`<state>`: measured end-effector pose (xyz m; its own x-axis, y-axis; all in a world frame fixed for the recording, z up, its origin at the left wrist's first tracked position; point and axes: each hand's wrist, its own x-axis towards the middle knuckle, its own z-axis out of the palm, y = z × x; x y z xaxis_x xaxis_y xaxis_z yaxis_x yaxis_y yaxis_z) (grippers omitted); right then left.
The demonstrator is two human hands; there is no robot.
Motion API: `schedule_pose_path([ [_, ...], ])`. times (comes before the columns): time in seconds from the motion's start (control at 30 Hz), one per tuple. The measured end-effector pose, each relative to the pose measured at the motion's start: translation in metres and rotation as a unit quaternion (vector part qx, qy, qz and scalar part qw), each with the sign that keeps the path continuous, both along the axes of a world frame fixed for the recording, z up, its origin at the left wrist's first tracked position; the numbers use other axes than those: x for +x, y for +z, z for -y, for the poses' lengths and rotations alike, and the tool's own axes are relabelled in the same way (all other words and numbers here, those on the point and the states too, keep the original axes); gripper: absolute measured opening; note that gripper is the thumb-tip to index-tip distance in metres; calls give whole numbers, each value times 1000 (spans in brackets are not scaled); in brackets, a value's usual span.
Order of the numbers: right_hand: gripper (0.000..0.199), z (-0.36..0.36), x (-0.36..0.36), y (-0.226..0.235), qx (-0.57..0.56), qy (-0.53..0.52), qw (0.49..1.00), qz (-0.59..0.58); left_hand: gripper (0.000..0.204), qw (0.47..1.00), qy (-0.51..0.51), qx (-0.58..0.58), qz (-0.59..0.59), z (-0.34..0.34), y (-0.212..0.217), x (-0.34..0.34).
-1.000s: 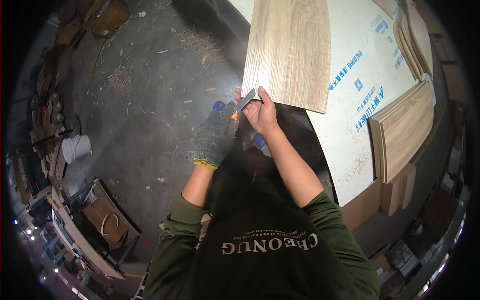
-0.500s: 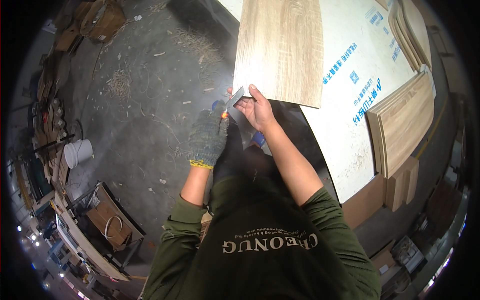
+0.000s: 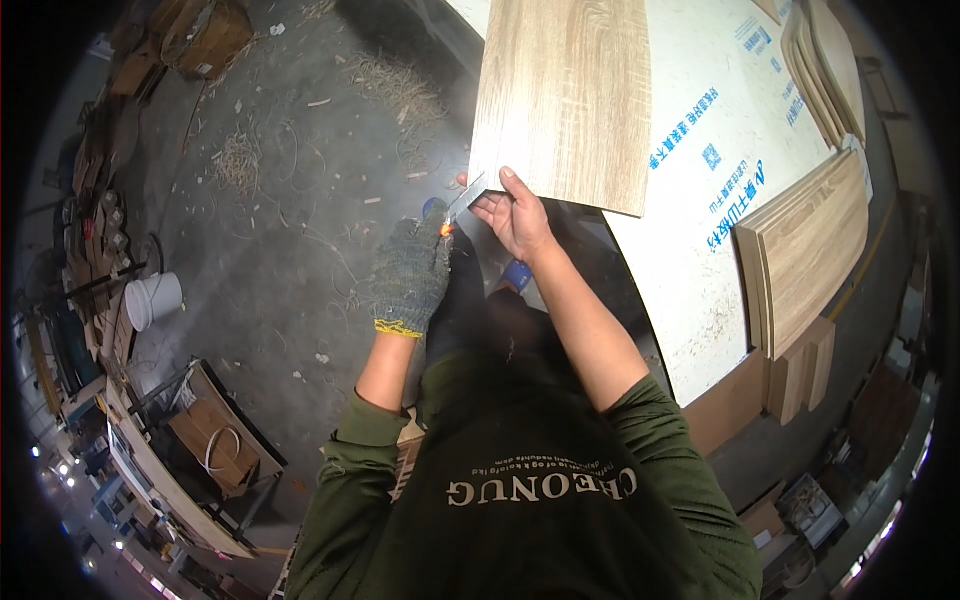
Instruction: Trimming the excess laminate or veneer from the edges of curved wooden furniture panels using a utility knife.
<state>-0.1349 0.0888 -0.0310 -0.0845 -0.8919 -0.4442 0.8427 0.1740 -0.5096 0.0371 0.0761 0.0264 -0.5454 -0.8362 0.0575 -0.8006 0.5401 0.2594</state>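
Note:
My left hand (image 3: 412,268), in a grey knit glove with a yellow cuff, is closed around a tool with a flat metal blade (image 3: 468,196) and a bit of orange at its handle. The blade rests against the near-left corner of a wood-grain panel (image 3: 566,110); I cannot tell its exact kind. My bare right hand (image 3: 520,218) grips that same corner, thumb on the top face, other fingers curled below the edge and partly hidden. The panel lies on a white sheet-topped table (image 3: 690,290) and juts past its left edge.
At the right, stacked wood-grain panels (image 3: 808,255) lie on the table, with curved panels (image 3: 822,70) behind. A white bucket (image 3: 154,300) stands on the floor at left. Shavings (image 3: 238,163) litter the floor. Cardboard boxes (image 3: 205,40) sit far left.
The tool in my left hand has slid slightly down and left and its blade has turned a little. The panel has shifted very slightly right, with my right hand still gripping it.

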Motion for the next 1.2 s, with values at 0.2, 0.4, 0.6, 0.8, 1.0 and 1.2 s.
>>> schedule_pose_path([
  [0.2, 49, 1, 0, -2, -3, 4, 1000, -6, 43, 999, -6, 2, 32, 3, -1, 2],
  [0.4, 48, 0, -2, -5, 1, 18, 1000, -9, 44, 998, 6, 44, 37, 9, 5, 0],
  [0.6, 45, -2, -3, -10, -9, 32, 999, -12, 42, 998, -6, 43, 44, 11, 6, 1],
  [0.8, 42, -3, -2, -12, -6, 24, 1000, -4, 43, 997, -8, 44, 59, 21, 8, -5],
  [1.0, 43, -2, -2, -16, 31, 23, 999, 6, 43, 996, -5, 77, 40, 44, 6, -13],
  [1.2, 42, -1, -3, -12, -8, 23, 1000, 4, 41, 997, -15, 75, 34, 61, -1, -21],
])
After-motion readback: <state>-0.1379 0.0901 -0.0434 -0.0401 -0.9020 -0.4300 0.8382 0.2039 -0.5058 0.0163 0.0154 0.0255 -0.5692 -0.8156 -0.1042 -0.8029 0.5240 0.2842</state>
